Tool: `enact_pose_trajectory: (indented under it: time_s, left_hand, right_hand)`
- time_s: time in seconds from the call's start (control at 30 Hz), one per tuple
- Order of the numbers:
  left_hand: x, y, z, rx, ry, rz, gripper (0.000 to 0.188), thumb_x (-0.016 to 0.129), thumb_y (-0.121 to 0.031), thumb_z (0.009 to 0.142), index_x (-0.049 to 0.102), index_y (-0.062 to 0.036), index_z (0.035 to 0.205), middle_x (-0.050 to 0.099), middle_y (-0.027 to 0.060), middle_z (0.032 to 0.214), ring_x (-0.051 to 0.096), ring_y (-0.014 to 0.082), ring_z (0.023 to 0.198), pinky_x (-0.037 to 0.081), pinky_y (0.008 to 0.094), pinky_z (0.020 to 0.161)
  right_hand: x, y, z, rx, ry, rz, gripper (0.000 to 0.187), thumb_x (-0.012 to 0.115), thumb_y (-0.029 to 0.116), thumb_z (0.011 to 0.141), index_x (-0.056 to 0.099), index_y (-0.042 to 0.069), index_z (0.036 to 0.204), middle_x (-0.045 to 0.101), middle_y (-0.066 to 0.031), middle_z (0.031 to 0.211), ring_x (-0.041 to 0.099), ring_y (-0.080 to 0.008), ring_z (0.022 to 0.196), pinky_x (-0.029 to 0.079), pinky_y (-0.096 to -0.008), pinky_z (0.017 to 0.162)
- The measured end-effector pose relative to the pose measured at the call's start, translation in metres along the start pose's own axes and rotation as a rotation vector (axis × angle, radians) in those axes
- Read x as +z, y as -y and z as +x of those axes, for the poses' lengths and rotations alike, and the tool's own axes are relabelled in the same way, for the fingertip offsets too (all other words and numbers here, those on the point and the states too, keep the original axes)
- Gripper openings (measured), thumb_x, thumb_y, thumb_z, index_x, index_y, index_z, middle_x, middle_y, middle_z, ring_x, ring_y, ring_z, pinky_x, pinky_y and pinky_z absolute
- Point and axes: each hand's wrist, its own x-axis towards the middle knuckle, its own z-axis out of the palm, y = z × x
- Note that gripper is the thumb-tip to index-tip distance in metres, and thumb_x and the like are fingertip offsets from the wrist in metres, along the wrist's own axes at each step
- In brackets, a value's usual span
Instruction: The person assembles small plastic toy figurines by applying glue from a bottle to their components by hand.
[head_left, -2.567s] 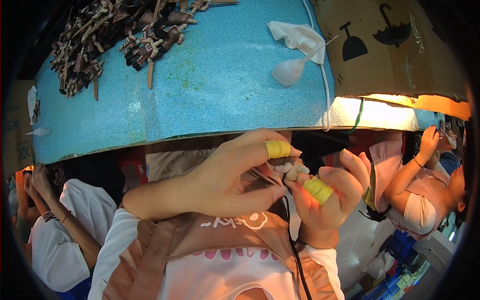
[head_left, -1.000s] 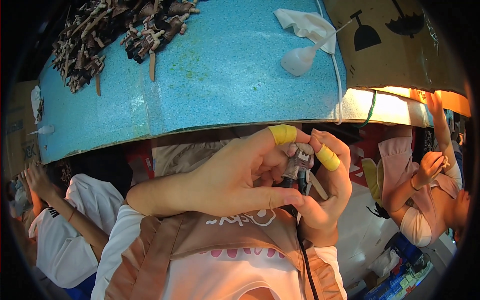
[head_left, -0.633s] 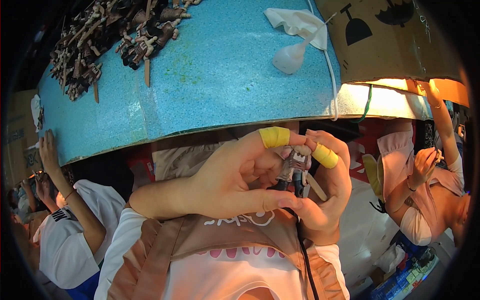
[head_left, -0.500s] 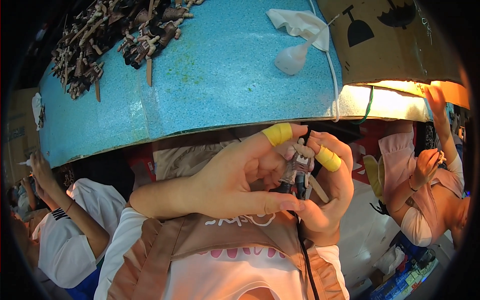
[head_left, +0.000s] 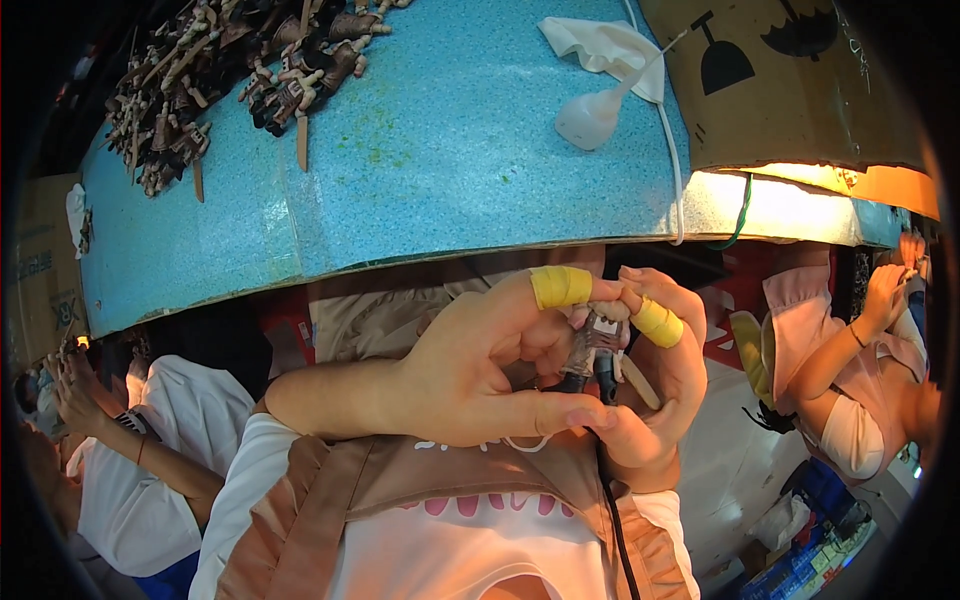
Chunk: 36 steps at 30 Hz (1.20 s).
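Observation:
Between my two hands, in front of my brown apron, is a small figurine with dark legs and a brown-and-pale body. A flat tan blade-like piece sticks out beside its legs. My left hand is closed on the figurine from the left, its index finger by the head and its thumb near the feet. From the other side, the fingers of my right hand curl round it, the index fingertip at the head. Yellow tape wraps a finger on each hand. My palms partly hide the figurine's far side.
On the blue tabletop, a pile of similar figurines lies at the far left. A white squeeze bottle with a thin nozzle rests by a white cloth and cable. A cardboard box stands far right. Co-workers sit on both sides.
My left index finger has shifted right, onto the figurine's head, and both index fingertips now meet there. The co-workers' hands on both sides have moved.

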Motion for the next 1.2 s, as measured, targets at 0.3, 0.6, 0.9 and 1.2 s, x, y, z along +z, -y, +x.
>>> enact_pose_trajectory:
  time_s: [0.3, 0.6, 0.9, 1.2]
  left_hand:
    - [-0.001, 0.0, 0.003, 0.05, 0.019, -0.099, 0.073, 0.071, 0.001, 0.07, 0.029, -0.0028, 0.129, 0.042, 0.0167, 0.128, 0.046, 0.0226, 0.115, 0.042, 0.0346, 0.091]
    - [-0.004, 0.007, 0.005, 0.068, 0.075, -0.062, 0.073, 0.07, 0.001, 0.071, 0.028, -0.0022, 0.131, 0.042, 0.017, 0.127, 0.046, 0.0238, 0.114, 0.042, 0.0349, 0.091]
    - [-0.008, 0.012, 0.014, 0.286, 0.026, 0.337, 0.07, 0.059, -0.004, 0.081, 0.018, -0.0031, 0.137, 0.05, 0.0125, 0.115, 0.053, 0.018, 0.092, 0.043, 0.0298, 0.079]
    - [0.0, -0.008, 0.014, -0.019, -0.002, -0.283, 0.077, 0.049, 0.001, 0.08, 0.001, -0.0083, 0.139, 0.044, 0.0151, 0.118, 0.048, 0.0167, 0.101, 0.039, 0.0299, 0.087]
  right_hand:
    - [0.004, 0.009, -0.001, 0.287, -0.043, 0.246, 0.069, 0.078, 0.02, 0.059, 0.048, -0.006, 0.116, 0.038, -0.0175, 0.12, 0.04, -0.0284, 0.115, 0.037, -0.0377, 0.092]
    - [-0.002, -0.004, -0.002, 0.019, 0.01, 0.157, 0.07, 0.079, 0.021, 0.059, 0.048, -0.005, 0.116, 0.04, -0.0155, 0.116, 0.039, -0.0301, 0.116, 0.037, -0.0378, 0.092]
    - [0.004, 0.002, 0.001, 0.178, -0.101, 0.27, 0.06, 0.076, 0.004, 0.06, 0.049, -0.003, 0.113, 0.05, -0.017, 0.116, 0.051, -0.0301, 0.105, 0.041, -0.0395, 0.09]
    - [0.009, -0.001, 0.01, -0.21, -0.171, -0.471, 0.033, 0.07, 0.0, 0.055, 0.061, 0.005, 0.086, 0.062, -0.0084, 0.095, 0.056, -0.0308, 0.095, 0.042, -0.0403, 0.079]
